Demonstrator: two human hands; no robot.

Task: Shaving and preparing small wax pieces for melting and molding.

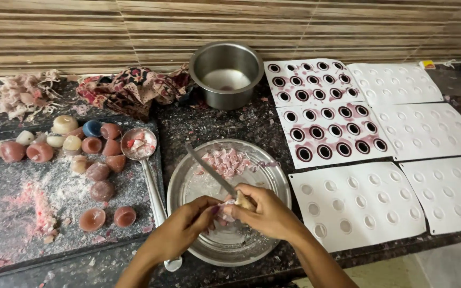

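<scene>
Both hands meet over a round steel plate (273,178) on the dark counter. My right hand (265,213) grips the pale handle of a knife (212,170), its blade pointing up and left across the plate. My left hand (185,226) pinches a small pale pink wax piece (225,203) right against the knife. Pink and white wax chips (225,161) lie heaped at the far side of the plate.
Left: a dark board (6,213) with several small round candles (94,173) in brown, cream and blue, wax crumbs, a ladle (141,145). Behind: a steel pot (226,73), a patterned cloth (132,88). Right: several white mould sheets (356,205), two filled with dark wax (329,130).
</scene>
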